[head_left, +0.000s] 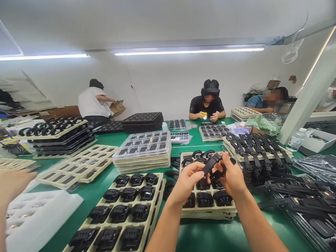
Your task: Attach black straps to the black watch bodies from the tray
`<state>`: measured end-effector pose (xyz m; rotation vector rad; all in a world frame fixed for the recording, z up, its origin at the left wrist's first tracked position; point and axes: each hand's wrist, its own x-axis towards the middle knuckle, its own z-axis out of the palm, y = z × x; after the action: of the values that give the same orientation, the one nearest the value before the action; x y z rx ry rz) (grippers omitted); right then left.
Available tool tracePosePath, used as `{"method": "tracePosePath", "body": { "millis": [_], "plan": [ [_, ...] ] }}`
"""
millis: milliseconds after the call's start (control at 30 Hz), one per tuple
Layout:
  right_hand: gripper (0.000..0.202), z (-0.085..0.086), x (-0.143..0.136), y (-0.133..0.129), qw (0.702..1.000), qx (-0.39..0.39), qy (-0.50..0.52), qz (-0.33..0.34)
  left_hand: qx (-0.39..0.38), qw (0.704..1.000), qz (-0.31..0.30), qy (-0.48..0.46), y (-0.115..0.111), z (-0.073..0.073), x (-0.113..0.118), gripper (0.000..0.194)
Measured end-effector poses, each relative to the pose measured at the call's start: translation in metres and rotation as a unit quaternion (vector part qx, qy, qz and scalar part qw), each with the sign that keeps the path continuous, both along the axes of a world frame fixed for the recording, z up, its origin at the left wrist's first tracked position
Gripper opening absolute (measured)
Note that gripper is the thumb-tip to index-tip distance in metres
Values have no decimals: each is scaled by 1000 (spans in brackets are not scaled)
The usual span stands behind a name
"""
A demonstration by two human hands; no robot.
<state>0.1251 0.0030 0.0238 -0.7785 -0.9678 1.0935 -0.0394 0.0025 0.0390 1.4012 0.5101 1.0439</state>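
My left hand (187, 180) is right of the frame's centre, thumb and fingers pinched closed on the black strap (212, 163) of a watch. My right hand (234, 175) is just beside it, fingers curled closed around the other end of the same watch (218, 171); how each fingertip sits there I cannot tell. I hold the watch tilted above a cream tray (195, 212), whose compartments carry more black watches.

Lower down, left of my arms, another tray (154, 211) holds rows of black watches with their straps curled over. At centre, beyond it, is a stack of pale trays (143, 164) under a clear cover. Right of my hands, straps (256, 159) lie across a tray and hang over its near edge, and more lie at the lower right on clear trays. All this is on the green table (204, 231).

A bottle (296, 139) stands at the right. At the left edge is someone else's blurred hand (14, 185). In the upper part of the frame, a person in black (206, 106) sits facing me with a yellow thing (203, 114) in one hand.
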Motion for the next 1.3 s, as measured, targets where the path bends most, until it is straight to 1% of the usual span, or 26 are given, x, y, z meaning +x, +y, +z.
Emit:
{"method": "tracePosePath", "body": {
  "millis": [100,167,200,267,300,333,367,400,433,500,600,667,733,833,900,1000,1100,1200,1300],
  "plan": [
    [50,1,4,6,992,43,-109,-52,44,997,10,58,3,-1,-4,22],
    [46,3,3,6,984,49,-156,-68,83,993,42,72,4,-3,-4,33],
    [42,4,1,5,982,51,-170,-67,109,988,71,85,5,-4,-4,40],
    [36,7,-4,2,977,56,-197,-56,169,964,156,136,6,-6,-2,48],
    [35,8,-6,0,974,60,-214,-47,199,944,202,167,6,-7,-1,47],
    [34,10,-8,-1,970,64,-230,-38,228,923,242,190,7,-8,0,41],
    [35,11,-9,-1,966,70,-247,-28,256,906,270,204,9,-9,0,33],
    [37,13,-9,-2,961,78,-266,-20,282,893,283,209,10,-9,1,26],
    [39,14,-9,-2,954,86,-287,-15,307,884,285,210,12,-10,0,22],
    [44,16,-5,-2,938,104,-330,-15,349,871,274,212,14,-11,0,21],
    [44,17,-2,-2,925,115,-358,-55,388,854,274,212,16,-14,1,21],
    [41,17,-2,-2,929,113,-340,-88,392,848,279,221,16,-14,2,21],
    [41,16,-3,-3,940,102,-307,-104,382,847,280,240,16,-13,1,21],
    [42,15,-5,-3,958,77,-259,-99,381,845,274,256,17,-10,-2,22],
    [43,14,-6,-2,964,67,-240,-92,387,843,272,256,19,-9,-6,22],
    [44,14,-5,0,967,62,-232,-88,379,847,274,254,21,-10,-9,21],
    [45,14,-2,0,968,58,-229,-89,355,858,276,247,20,-10,-8,21],
    [44,14,2,-1,971,53,-217,-85,341,866,274,242,16,-10,-3,22],
    [43,14,4,-1,968,56,-226,-91,341,862,279,250,13,-11,5,22]
  ]
}}
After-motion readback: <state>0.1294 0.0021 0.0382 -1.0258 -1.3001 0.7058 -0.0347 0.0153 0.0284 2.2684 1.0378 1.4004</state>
